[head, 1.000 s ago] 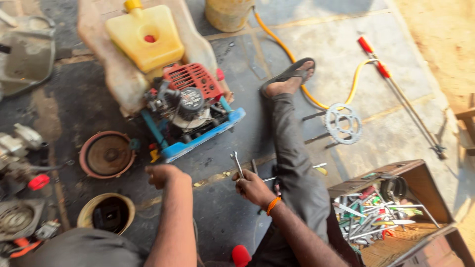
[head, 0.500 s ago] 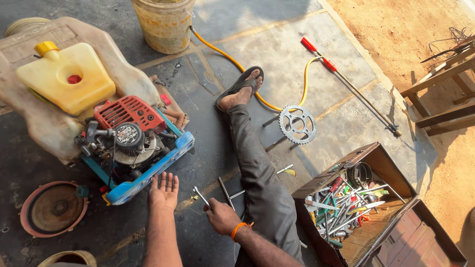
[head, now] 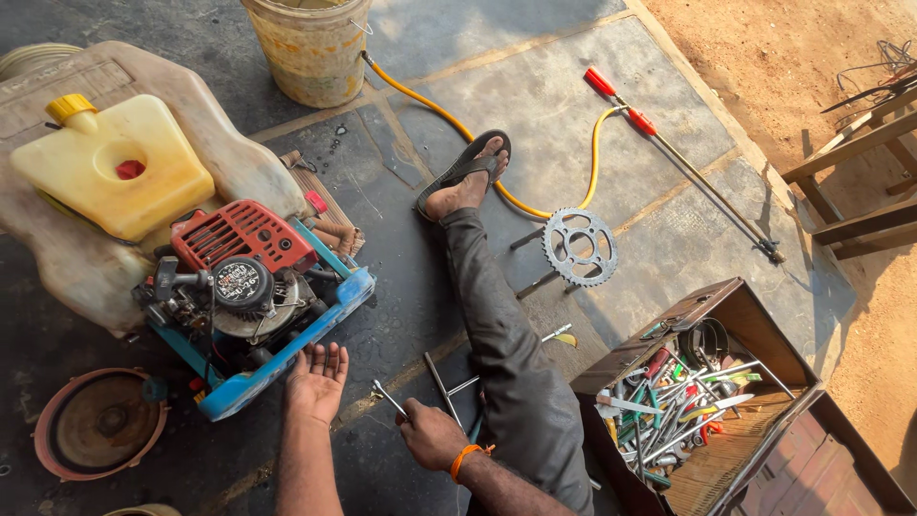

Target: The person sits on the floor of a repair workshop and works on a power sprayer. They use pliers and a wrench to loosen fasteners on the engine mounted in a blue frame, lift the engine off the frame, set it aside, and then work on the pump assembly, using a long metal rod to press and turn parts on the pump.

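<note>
A slim metal hand tool (head: 390, 398) is gripped in the closed right hand (head: 432, 435), low in the middle of the view, just above the dark concrete floor (head: 401, 287). Its long axis runs on a diagonal, the free tip pointing up and to the left, towards the left hand; the other end is hidden in the fist. It appears thin, straight and silvery; its exact kind cannot be told.

The left hand (head: 317, 379) is held open, fingers spread, palm down on the floor, just beside the blue frame (head: 287, 358) of a small engine (head: 234, 287). The engine is topped by a red ribbed cover, with a round black label at its middle. Behind it a yellow fuel tank (head: 115, 172) with a yellow cap and a red plug is seen against a large whitish container (head: 86, 268).

To the right an open wooden toolbox (head: 755, 334) crowded with tools is set. A toothed sprocket (head: 579, 247), a yellow hose (head: 449, 115) and a bucket (head: 310, 48) lie farther off.
</note>
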